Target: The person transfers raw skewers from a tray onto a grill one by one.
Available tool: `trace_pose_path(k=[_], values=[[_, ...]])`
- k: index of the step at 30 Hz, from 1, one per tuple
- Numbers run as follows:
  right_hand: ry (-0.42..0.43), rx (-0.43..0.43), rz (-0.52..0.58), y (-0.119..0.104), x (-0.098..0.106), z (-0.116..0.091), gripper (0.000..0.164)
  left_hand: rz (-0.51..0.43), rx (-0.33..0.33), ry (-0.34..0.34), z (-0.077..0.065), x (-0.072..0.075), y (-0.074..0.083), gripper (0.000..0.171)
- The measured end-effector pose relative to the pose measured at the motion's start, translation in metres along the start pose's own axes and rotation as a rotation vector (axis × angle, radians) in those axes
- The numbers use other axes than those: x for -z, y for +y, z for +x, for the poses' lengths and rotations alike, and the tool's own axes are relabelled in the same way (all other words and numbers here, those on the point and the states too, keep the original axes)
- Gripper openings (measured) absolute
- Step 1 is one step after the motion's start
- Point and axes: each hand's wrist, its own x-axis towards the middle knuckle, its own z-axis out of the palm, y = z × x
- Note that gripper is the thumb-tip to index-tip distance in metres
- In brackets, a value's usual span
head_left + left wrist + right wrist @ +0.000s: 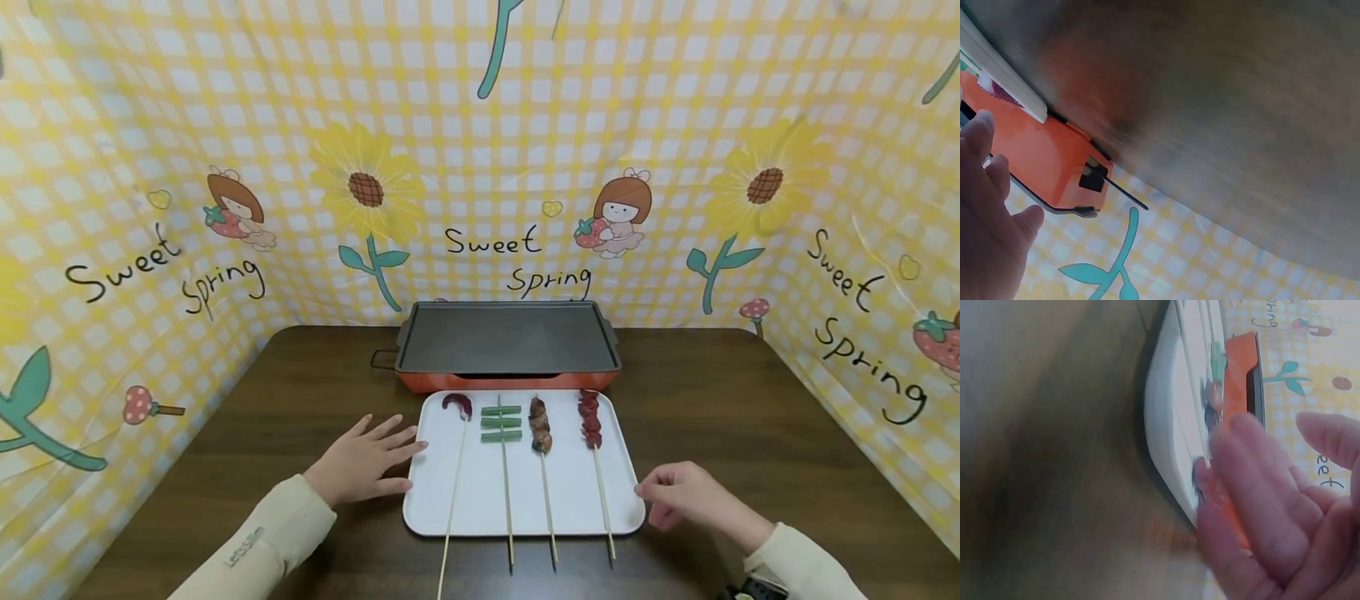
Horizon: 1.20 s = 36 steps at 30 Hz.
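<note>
A white tray point(547, 508) lies between my two hands with several skewers on it. From left to right, the skewers bear a curved dark red piece point(459, 406) like a tentacle, green sticks point(501, 423), brown chunks point(540, 429) and red chunks point(590, 421). My left hand point(367, 462) is spread flat, its fingertips at the tray's left edge. At the lower right corner of the tray is my right hand point(686, 493), fingers loosely bent. In the right wrist view its thumb point(1329, 434) stands apart from the fingers, with nothing held between them.
Directly behind the tray stands a grill point(507, 337) with a dark flat plate and an orange-red body. A thin wire handle point(382, 359) juts from its left side. The brown wooden table point(315, 375) meets a checked yellow cloth point(480, 150) at the back and sides.
</note>
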Motion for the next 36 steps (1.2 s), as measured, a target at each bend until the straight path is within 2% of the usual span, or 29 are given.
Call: trace_pose_path(k=[3, 10, 16, 23, 29, 36], values=[[-0.050, -0.043, 0.062, 0.004, -0.005, -0.002, 0.027, -0.014, -0.001, -0.028, 0.003, 0.001, 0.000, 0.059], [-0.042, -0.114, 0.124, 0.010, -0.020, -0.006, 0.024, -0.005, -0.027, -0.052, 0.004, 0.001, 0.001, 0.056], [-0.078, -0.134, 0.192, 0.010, -0.026, -0.004, 0.023, -0.011, -0.012, -0.074, 0.001, -0.002, 0.000, 0.056], [-0.133, -0.138, 0.188, 0.009, -0.028, -0.005, 0.022, -0.022, -0.044, -0.081, -0.001, -0.004, 0.002, 0.053], [-0.142, -0.153, 0.183, 0.009, -0.034, -0.001, 0.020, -0.009, -0.027, -0.102, -0.004, -0.006, 0.002, 0.053], [-0.125, -0.170, 0.180, 0.012, -0.044, 0.002, 0.017, -0.093, -0.001, -0.131, -0.003, -0.005, 0.003, 0.056]])
